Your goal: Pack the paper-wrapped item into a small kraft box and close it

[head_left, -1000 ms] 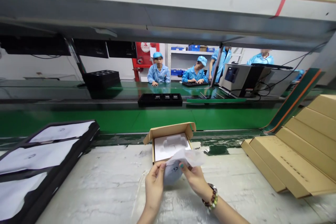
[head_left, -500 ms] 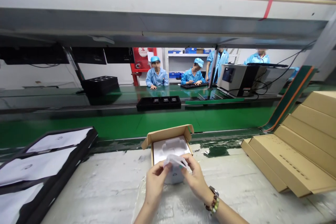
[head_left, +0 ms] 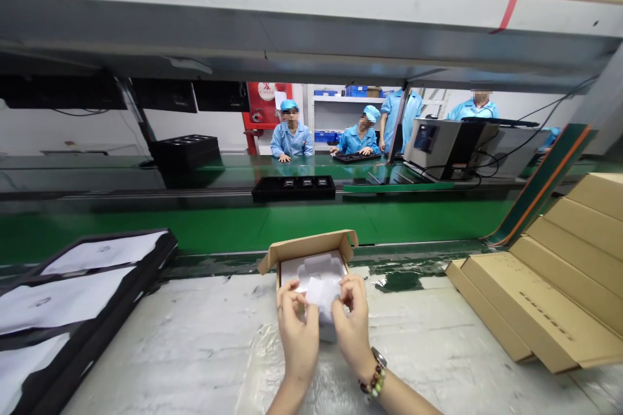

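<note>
An open cardboard box (head_left: 311, 246) stands in front of me with its lid flap raised. Inside it lies a white insert (head_left: 291, 270) with a shaped recess. Over the box's near part, a thin white bag (head_left: 322, 295) is pinched between my two hands. My left hand (head_left: 298, 334) grips its left side with thumb and fingers. On the opposite side, my right hand (head_left: 354, 324) holds it the same way, with a bracelet and a watch on the wrist. The bag and both hands hide the near part of the box. What the bag contains, I cannot tell.
Black trays (head_left: 156, 266) with white logo-marked bags lie at left. Stacked folded cardboard boxes (head_left: 545, 298) are at right. Beyond the green belt (head_left: 219, 224) sit a black tray (head_left: 293, 189) and a machine (head_left: 438, 149). Several people in blue work there. A shelf (head_left: 292, 19) hangs overhead.
Both hands have shifted their grip on the bag and moved slightly forward over the box. The bag's loose upper edge, raised before, now lies lower and flatter toward the insert.
</note>
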Motion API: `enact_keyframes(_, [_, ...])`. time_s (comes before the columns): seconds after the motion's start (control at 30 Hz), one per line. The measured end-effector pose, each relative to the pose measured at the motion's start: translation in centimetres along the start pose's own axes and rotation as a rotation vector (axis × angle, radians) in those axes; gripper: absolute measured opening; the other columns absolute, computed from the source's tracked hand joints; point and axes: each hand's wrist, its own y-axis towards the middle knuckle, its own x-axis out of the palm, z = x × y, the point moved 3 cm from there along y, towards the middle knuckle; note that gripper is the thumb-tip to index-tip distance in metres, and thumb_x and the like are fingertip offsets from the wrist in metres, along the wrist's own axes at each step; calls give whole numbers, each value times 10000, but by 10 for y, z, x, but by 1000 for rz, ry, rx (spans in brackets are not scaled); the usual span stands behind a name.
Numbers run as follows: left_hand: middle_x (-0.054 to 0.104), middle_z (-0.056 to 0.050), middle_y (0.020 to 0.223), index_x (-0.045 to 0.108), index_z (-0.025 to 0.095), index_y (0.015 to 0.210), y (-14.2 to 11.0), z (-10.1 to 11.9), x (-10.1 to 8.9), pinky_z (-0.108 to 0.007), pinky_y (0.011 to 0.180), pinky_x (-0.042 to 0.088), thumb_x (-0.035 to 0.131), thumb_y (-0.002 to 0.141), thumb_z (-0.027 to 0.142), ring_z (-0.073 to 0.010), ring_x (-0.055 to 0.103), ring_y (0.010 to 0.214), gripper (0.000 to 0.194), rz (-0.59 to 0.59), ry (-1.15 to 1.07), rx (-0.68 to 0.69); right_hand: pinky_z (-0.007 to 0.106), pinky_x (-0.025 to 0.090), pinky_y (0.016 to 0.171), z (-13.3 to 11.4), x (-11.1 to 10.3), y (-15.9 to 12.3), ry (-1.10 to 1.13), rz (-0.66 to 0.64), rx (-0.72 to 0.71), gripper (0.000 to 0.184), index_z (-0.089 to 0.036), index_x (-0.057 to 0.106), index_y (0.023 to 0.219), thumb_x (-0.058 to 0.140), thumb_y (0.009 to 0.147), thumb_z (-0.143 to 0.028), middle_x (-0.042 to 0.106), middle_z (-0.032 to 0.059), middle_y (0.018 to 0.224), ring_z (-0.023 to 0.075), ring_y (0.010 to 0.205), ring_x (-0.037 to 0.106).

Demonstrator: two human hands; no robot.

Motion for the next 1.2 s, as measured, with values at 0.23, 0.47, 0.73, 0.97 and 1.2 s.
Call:
enact_keyframes(0.23, [721,-44,1234,716,304,1199,19,-9,-16,-391,1100,440,791,766,308,-281,607,1225,439,-700,35,8,344,428,847,9,-5,0,-72,-175,-7,268,-246,597,983,348,979,-147,607,21,951,207,939,563])
enact_keyframes(0.47, [782,-111,1064,781,167,1039,16,-54,-9,-385,928,570,822,691,479,-299,714,1008,469,-320,-138,-273,414,449,996,27,-18,-15,-145,-445,-29,365,-294,573,1311,613,954,-359,645,57,1246,272,1149,576])
enact_keyframes(0.73, [769,-139,1049,717,129,1052,-9,-54,-5,-360,773,609,690,799,598,-256,730,878,534,76,-279,-471,434,540,982,27,9,-33,332,-407,294,355,-230,600,1252,583,993,-472,683,120,1230,283,1101,664])
enact_keyframes(0.97, [655,-38,832,648,200,935,15,-21,-38,-350,752,528,595,887,565,-217,616,776,372,39,-110,-232,413,591,876,-16,-13,7,-141,-472,-152,353,-227,490,1405,443,1056,-258,673,136,1240,269,1055,680])
enact_keyframes(1.2, [550,-120,1409,506,191,1373,41,-43,-35,-531,1184,323,819,687,369,-331,431,1361,775,-249,334,88,462,527,978,-3,9,58,-594,-778,-633,361,-225,612,1327,504,998,-121,688,143,1225,285,1094,647])
